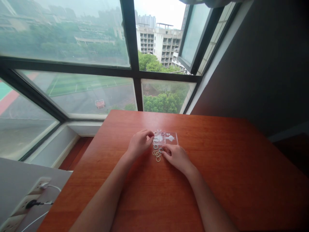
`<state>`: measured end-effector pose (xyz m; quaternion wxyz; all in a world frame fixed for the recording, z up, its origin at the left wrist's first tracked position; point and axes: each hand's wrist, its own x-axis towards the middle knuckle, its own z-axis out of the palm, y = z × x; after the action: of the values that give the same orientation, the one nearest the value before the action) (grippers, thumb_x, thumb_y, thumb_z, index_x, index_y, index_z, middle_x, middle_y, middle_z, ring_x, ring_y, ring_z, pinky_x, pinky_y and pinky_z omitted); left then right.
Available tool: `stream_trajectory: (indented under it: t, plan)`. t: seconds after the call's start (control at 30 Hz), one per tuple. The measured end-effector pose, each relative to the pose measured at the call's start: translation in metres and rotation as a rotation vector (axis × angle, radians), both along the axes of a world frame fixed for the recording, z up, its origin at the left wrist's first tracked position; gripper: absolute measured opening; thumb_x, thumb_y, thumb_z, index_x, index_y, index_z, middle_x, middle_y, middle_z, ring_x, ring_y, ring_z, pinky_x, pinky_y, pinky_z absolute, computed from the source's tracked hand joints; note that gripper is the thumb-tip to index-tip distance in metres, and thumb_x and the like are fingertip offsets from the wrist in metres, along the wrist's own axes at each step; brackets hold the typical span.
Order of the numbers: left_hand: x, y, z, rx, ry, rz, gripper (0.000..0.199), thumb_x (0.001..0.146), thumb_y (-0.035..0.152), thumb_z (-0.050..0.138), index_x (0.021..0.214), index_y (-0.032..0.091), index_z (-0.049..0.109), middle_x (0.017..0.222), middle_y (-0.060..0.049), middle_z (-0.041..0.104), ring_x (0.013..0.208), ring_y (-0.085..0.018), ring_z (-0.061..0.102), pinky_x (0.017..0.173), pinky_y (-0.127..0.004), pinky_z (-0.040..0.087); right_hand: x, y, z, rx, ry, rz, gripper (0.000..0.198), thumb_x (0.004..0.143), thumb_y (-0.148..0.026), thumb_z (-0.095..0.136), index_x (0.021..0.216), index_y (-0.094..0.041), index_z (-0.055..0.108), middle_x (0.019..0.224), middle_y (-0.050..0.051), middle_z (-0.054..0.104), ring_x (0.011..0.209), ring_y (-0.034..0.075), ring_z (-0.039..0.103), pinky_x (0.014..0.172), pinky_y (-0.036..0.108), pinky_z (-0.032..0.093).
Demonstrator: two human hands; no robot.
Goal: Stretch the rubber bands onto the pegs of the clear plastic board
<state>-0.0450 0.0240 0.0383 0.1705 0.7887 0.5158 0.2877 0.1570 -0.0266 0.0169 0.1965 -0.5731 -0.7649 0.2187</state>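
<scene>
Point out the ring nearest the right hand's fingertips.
The blue-grey ring at the fingertips of the right hand. The similar ring and the pale yellow rings lie farther left.

A: What's the desk (pixel 154 199) made of?
B: It looks like wood: reddish grain under a smooth varnish, with a glossy sheen toward the far edge.
A: And the flat case (pixel 172 138)?
B: Clear, hard plastic by its look, smooth and shiny, with a whitish print.
A: The small rings (pixel 158 159)?
B: Smooth-looking; whether rubber or plastic, I can't tell.
A: The window panes (pixel 60 32)?
B: Glass, hazy, in a dark, smooth frame (pixel 131 32) that looks like metal.
A: Those sockets (pixel 24 203)?
B: Smooth pale plastic, apparently.
</scene>
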Motion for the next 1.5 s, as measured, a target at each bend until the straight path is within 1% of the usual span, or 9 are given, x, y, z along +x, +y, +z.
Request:
stream_trajectory:
  t: [0.27,0.37,0.47,0.57,0.7,0.93,1.17,1.33,1.5]
  plan:
    - [0.001,0.000,-0.001,-0.007,-0.003,-0.019,0.013,0.081,0.020,0.054,0.084,0.019,0.067,0.083,-0.003,0.069,0.069,-0.014,0.057,0.062,-0.024,0.040,-0.001,-0.001,0.001,0.000,-0.019,-0.002,0.014,0.085,-0.030,0.058,0.094,-0.025,0.069,0.072,-0.002,0.067,0.065,0.014,0.058,0.060,0.022,0.034]
    - [0.001,0.000,-0.002,-0.013,-0.016,-0.027,0.013,0.080,0.019,0.055,0.084,0.019,0.067,0.083,-0.003,0.069,0.069,-0.014,0.057,0.063,-0.025,0.040,-0.001,-0.002,0.002,-0.003,-0.031,0.001,0.023,0.085,-0.029,0.058,0.107,-0.029,0.067,0.075,-0.002,0.069,0.065,0.014,0.059,0.060,0.023,0.035]
    - [0.002,0.000,-0.002,-0.019,-0.011,-0.022,0.014,0.079,0.019,0.055,0.084,0.019,0.068,0.083,-0.003,0.069,0.070,-0.014,0.058,0.063,-0.025,0.041,-0.001,-0.003,0.004,-0.008,-0.028,0.032,0.032,0.085,-0.025,0.056,0.115,-0.032,0.064,0.087,-0.001,0.071,0.072,0.015,0.062,0.064,0.023,0.037]
    - [0.002,-0.001,-0.001,-0.024,0.013,-0.015,0.015,0.080,0.020,0.054,0.085,0.020,0.068,0.083,-0.003,0.069,0.071,-0.015,0.058,0.063,-0.025,0.041,-0.001,-0.003,0.005,-0.017,-0.022,0.052,0.029,0.086,-0.024,0.055,0.112,-0.032,0.066,0.091,-0.001,0.072,0.078,0.016,0.063,0.067,0.022,0.039]
    - [0.002,-0.001,-0.001,-0.021,0.028,-0.016,0.015,0.081,0.021,0.053,0.084,0.020,0.068,0.085,-0.003,0.070,0.072,-0.015,0.058,0.064,-0.025,0.041,-0.001,-0.003,0.005,-0.017,-0.013,0.055,0.023,0.086,-0.026,0.056,0.105,-0.030,0.068,0.086,-0.001,0.072,0.075,0.015,0.062,0.067,0.022,0.039]
    - [0.002,-0.001,-0.001,-0.013,0.028,-0.021,0.014,0.081,0.020,0.053,0.084,0.020,0.067,0.085,-0.002,0.069,0.071,-0.015,0.058,0.063,-0.024,0.040,-0.002,-0.003,0.006,0.002,-0.013,0.075,0.020,0.087,-0.024,0.056,0.101,-0.028,0.069,0.093,0.000,0.073,0.078,0.016,0.063,0.069,0.023,0.040]
    - [0.003,-0.002,0.000,-0.009,0.021,-0.026,0.013,0.080,0.019,0.054,0.083,0.020,0.067,0.083,-0.002,0.068,0.068,-0.014,0.057,0.061,-0.024,0.039,-0.003,-0.001,0.000,0.062,-0.037,0.075,0.018,0.088,-0.025,0.055,0.098,-0.028,0.070,0.094,-0.001,0.073,0.085,0.016,0.064,0.071,0.023,0.041]
    - [0.002,-0.002,-0.001,-0.016,0.015,-0.035,0.012,0.081,0.019,0.054,0.083,0.019,0.066,0.083,-0.002,0.067,0.067,-0.013,0.055,0.061,-0.023,0.039,-0.003,0.000,-0.005,0.108,-0.028,0.043,0.016,0.088,-0.025,0.056,0.095,-0.027,0.070,0.092,0.000,0.072,0.083,0.016,0.065,0.069,0.023,0.040]
    - [0.004,-0.002,-0.001,-0.030,-0.038,-0.077,0.011,0.081,0.018,0.055,0.083,0.018,0.066,0.078,-0.001,0.065,0.065,-0.012,0.053,0.061,-0.022,0.039,-0.002,0.002,-0.007,0.174,0.093,-0.031,0.015,0.088,-0.028,0.056,0.093,-0.024,0.071,0.080,0.000,0.070,0.070,0.014,0.061,0.066,0.023,0.040]
